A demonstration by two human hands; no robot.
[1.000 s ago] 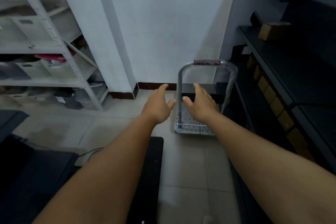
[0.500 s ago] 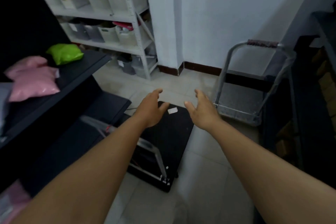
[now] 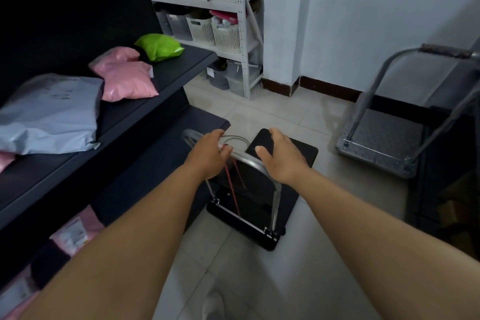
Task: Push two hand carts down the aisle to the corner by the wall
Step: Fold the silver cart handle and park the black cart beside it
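Left hand (image 3: pixel 207 154) grips the black cart's handle (image 3: pixel 249 157); right hand (image 3: pixel 281 157) hovers unclenched; labels unreadable.

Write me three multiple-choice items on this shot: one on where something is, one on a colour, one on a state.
1. Where does the grey cart stand?
A. by the wall on the right
B. on the dark shelf
C. behind the white rack

2. What colour is the deck of the black cart near the hands?
A. green
B. black
C. pink

3. What is the left hand doing?
A. hanging idle
B. lifting a parcel
C. gripping the cart handle

Key: 1 A, its deck sits below the wall; 2 B, the deck is black; 3 C, fingers curl over the bar.
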